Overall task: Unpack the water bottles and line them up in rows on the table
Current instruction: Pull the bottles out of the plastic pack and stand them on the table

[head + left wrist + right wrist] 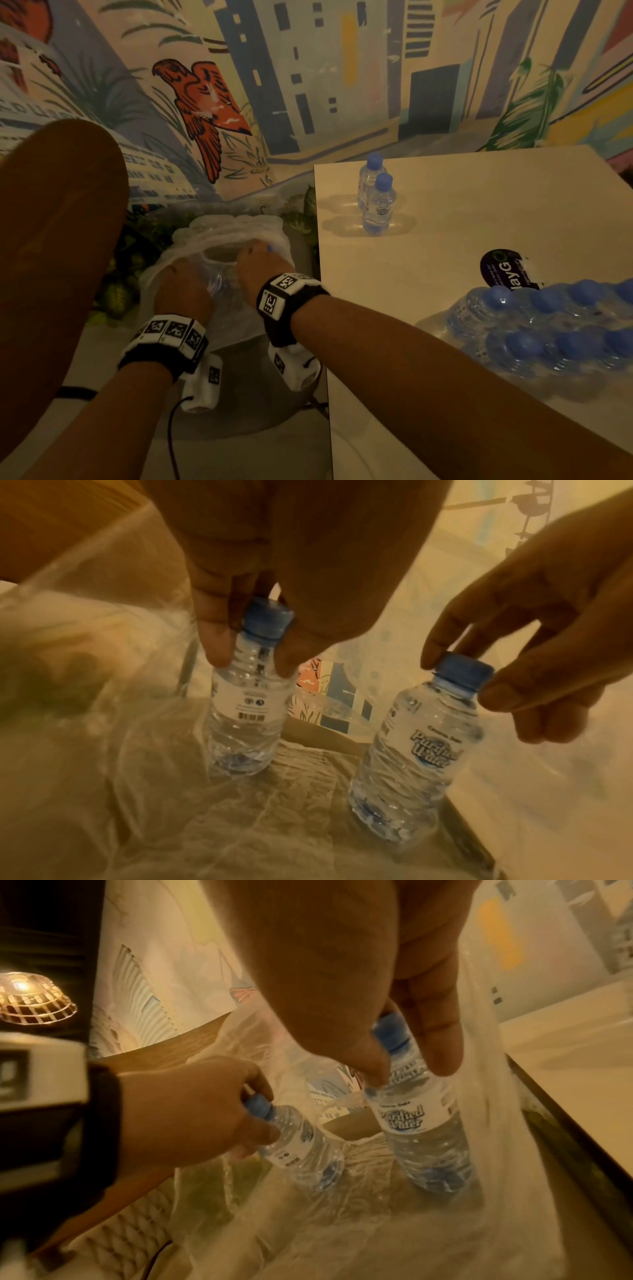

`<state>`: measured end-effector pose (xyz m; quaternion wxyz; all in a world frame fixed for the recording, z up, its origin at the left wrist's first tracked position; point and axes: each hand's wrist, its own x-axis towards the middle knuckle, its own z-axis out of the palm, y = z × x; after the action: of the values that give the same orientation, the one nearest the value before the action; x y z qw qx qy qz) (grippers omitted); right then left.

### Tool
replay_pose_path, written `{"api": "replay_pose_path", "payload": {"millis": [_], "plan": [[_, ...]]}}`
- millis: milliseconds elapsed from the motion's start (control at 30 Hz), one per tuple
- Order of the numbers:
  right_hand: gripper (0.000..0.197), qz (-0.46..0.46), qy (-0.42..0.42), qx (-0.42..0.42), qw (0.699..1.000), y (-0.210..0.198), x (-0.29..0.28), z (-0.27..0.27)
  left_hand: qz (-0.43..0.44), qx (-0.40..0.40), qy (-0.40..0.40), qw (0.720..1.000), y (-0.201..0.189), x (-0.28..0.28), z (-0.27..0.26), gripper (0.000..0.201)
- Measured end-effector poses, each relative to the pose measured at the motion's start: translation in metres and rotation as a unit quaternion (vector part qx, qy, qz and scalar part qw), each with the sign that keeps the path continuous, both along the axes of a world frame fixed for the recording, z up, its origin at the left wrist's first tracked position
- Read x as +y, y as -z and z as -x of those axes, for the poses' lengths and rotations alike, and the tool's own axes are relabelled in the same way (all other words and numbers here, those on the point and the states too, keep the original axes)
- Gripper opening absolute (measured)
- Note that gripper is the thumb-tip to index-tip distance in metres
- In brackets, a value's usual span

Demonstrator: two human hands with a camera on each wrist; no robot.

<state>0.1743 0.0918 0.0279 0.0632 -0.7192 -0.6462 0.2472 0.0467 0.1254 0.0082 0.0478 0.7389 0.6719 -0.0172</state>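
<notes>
Both hands reach down into a clear plastic wrap (219, 236) left of the table. My left hand (183, 291) pinches the neck of a small blue-capped water bottle (245, 704) between fingers and thumb. My right hand (260, 263) grips the cap and neck of a second bottle (421, 1123), also seen in the left wrist view as the labelled bottle (418, 750). Both bottles stand roughly upright inside the wrap. Two more bottles (375, 202) stand one behind the other on the white table (479, 212).
A shrink-wrapped pack of blue-capped bottles (548, 329) lies at the table's right near edge, with a dark torn label (503, 269) behind it. A brown rounded surface (58, 240) sits at the left. A painted mural wall (308, 85) stands behind.
</notes>
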Motion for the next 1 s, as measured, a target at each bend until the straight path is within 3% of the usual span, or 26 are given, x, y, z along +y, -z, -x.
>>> {"api": "replay_pose_path", "payload": {"millis": [67, 233, 500, 833, 1000], "plan": [[0.035, -0.013, -0.053, -0.040, 0.998, -0.003, -0.002, -0.008, -0.004, -0.016, -0.005, 1.000, 0.005, 0.002, 0.006, 0.029], [0.037, -0.046, -0.091, -0.043, 0.994, -0.008, -0.021, -0.018, -0.011, -0.066, -0.015, 0.998, 0.009, -0.007, 0.021, 0.028], [0.027, -0.085, -0.119, 0.021, 0.989, -0.054, -0.051, -0.032, -0.066, -0.122, 0.069, 0.988, -0.008, -0.043, 0.046, 0.018], [0.025, -0.099, -0.137, 0.072, 0.983, -0.089, -0.105, -0.057, -0.002, -0.079, 0.189, 0.979, -0.026, -0.083, 0.052, 0.021], [0.030, -0.098, -0.122, 0.095, 0.983, -0.098, -0.149, -0.085, 0.025, -0.041, 0.189, 0.981, -0.024, -0.084, 0.056, 0.028]]}}
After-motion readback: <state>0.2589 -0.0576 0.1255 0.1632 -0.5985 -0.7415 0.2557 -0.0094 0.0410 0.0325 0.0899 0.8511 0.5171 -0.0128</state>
